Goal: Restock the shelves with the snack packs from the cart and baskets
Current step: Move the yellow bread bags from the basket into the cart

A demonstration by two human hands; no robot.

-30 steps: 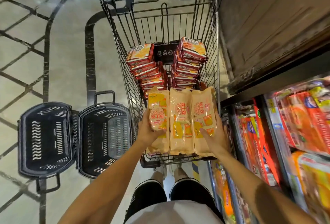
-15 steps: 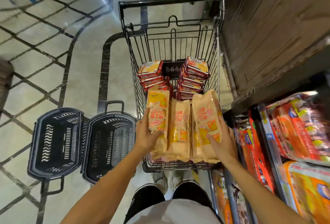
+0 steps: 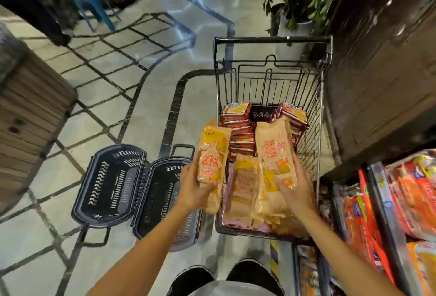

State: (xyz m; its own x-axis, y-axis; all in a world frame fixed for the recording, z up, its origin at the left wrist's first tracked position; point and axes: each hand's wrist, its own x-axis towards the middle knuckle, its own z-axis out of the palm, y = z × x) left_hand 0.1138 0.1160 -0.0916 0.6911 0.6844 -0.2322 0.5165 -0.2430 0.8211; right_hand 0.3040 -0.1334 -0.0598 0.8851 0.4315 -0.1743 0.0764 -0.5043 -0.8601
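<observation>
A wire shopping cart (image 3: 271, 76) stands in front of me. My left hand (image 3: 195, 187) grips one long orange snack pack (image 3: 212, 154), lifted over the cart's left rim. My right hand (image 3: 295, 189) holds a second orange pack (image 3: 274, 151), raised and tilted above the cart. A third orange pack (image 3: 245, 187) lies between them in the cart's near end. Two stacks of red snack packs (image 3: 240, 128) sit at the cart's far end. The shelf (image 3: 382, 203) at the right holds colourful packs.
Two black plastic baskets (image 3: 113, 182) lie side by side on the tiled floor left of the cart. A dark wooden wall stands right of the cart. A potted plant (image 3: 304, 0) is beyond it. A wooden unit (image 3: 28, 106) stands at the far left.
Both hands have lifted their orange packs up and apart, leaving the middle pack in the cart. My view has tilted up, showing more floor and the plant.
</observation>
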